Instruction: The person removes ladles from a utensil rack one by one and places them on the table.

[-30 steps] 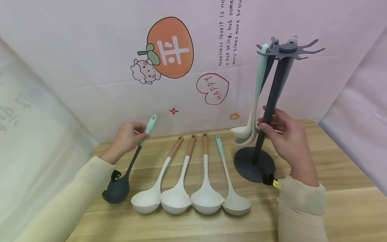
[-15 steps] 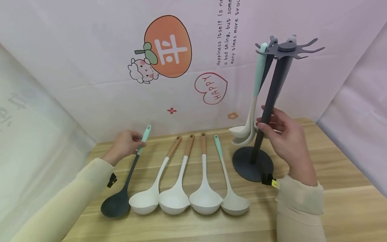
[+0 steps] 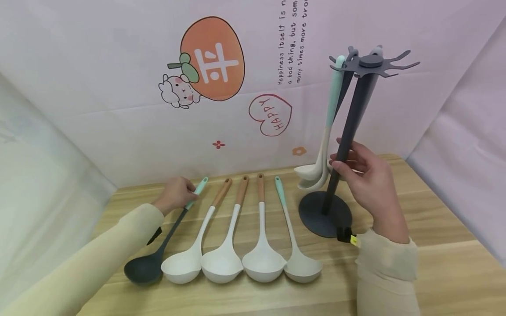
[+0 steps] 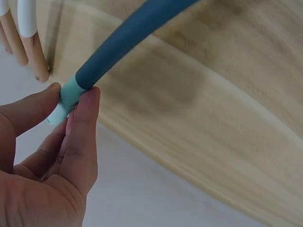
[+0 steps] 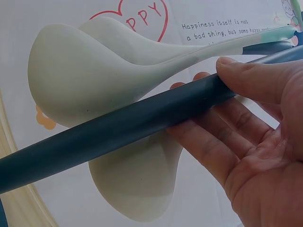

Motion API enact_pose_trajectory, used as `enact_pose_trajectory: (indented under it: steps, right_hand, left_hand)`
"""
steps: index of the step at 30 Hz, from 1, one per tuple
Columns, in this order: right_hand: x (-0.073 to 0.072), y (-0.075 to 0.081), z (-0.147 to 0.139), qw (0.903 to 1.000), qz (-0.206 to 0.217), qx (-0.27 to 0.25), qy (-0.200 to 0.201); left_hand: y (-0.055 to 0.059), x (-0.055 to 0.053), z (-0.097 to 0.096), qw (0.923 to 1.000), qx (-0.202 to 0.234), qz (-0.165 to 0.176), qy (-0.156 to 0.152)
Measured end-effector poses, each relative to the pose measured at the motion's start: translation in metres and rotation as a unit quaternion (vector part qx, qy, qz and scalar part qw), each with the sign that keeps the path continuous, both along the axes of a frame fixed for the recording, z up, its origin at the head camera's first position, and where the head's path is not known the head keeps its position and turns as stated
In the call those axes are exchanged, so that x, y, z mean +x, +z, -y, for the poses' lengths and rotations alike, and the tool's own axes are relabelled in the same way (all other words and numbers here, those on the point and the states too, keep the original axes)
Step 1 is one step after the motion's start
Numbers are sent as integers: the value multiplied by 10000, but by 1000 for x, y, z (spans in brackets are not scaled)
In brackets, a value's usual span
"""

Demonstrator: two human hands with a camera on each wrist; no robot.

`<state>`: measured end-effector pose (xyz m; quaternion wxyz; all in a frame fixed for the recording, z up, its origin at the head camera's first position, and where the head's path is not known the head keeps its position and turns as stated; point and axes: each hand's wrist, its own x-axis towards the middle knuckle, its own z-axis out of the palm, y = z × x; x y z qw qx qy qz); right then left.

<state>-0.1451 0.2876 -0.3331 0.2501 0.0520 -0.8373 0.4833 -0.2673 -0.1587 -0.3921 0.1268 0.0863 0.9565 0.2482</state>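
Observation:
In the head view my left hand point(image 3: 178, 194) pinches the mint handle point(image 4: 70, 94) of a dark grey ladle point(image 3: 143, 268) between thumb and fingers. The ladle's bowl is down at the table's left, beside a row of white ladles. My right hand point(image 3: 365, 184) holds the dark pole point(image 5: 118, 123) of a utensil stand point(image 3: 326, 215), thumb on one side and fingers on the other. Several ladles hang from the stand's hooked top point(image 3: 370, 61), among them a white ladle with a mint handle point(image 3: 336, 94). The right wrist view has pale bowls point(image 5: 80, 75) close to the pole.
Three white ladles with wooden handles point(image 3: 221, 263) and a white ladle with a mint handle point(image 3: 303, 265) lie side by side on the wooden table point(image 3: 245, 298). A printed white cloth point(image 3: 130, 66) rises behind the table's back edge.
My left hand has lowered the dark ladle's handle toward the table, and its bowl has come down beside the white ladles. My right hand keeps its hold on the stand's pole.

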Motion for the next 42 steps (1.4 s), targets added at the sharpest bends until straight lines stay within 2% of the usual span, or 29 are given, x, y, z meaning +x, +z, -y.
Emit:
enact_pose_trajectory:
  steps: [3,6,10,17,26,32,37,42]
  right_hand:
    - [0,0,0,10000,-7,-3,19]
    - [0,0,0,10000,6,-9,16]
    - [-1,0,-1,10000,29,-49,10]
    - [-3,-2,1,9999,27,-135,-5]
    - [-4,-3,-1,9999,48,-143,40]
    - [-4,1,0,9997,3,-239,4]
    - [-5,0,1,9997,12,-235,37]
    - [-3,-1,2,9998,33,-198,-34]
  left_hand:
    - [-7,-1,-2,9998,-122,70,-106]
    - [-11,-1,-5,9997,-160,182,-72]
    - [-13,-1,-10,9993,-291,235,-70]
    - [-17,0,-13,9982,-491,233,-239]
    - [-18,-8,-21,9956,-803,473,-89]
    - [-18,-11,-24,9951,-939,212,-216]
    - [-19,-11,-22,9954,-864,405,37]
    - [-18,-11,-24,9953,-870,402,106]
